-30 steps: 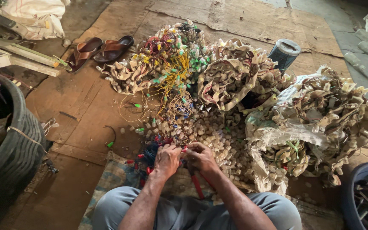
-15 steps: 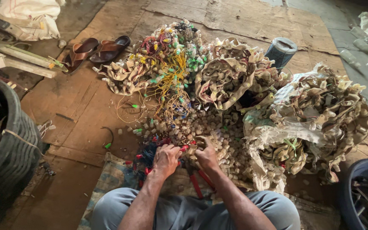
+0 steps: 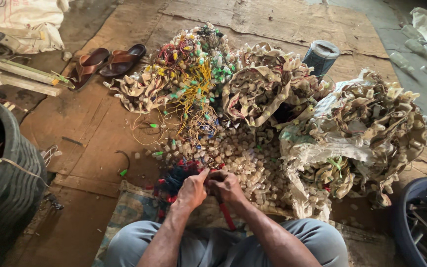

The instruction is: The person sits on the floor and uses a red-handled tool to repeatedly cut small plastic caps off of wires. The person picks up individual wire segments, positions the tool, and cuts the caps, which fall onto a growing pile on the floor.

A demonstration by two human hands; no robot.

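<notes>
Between the knees, the left hand (image 3: 192,190) and right hand (image 3: 227,187) meet, both grips closed on a red-handled tool (image 3: 226,215) and small wired pieces. Pale plastic connectors (image 3: 245,160) heap at one o'clock; coloured wires (image 3: 193,84) lie at twelve; sandals (image 3: 107,63) at ten.

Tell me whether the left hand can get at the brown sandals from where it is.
Probably not. The left hand is close to the lap, while the brown sandals lie far off beyond bare cardboard. Nothing blocks the way.
</notes>
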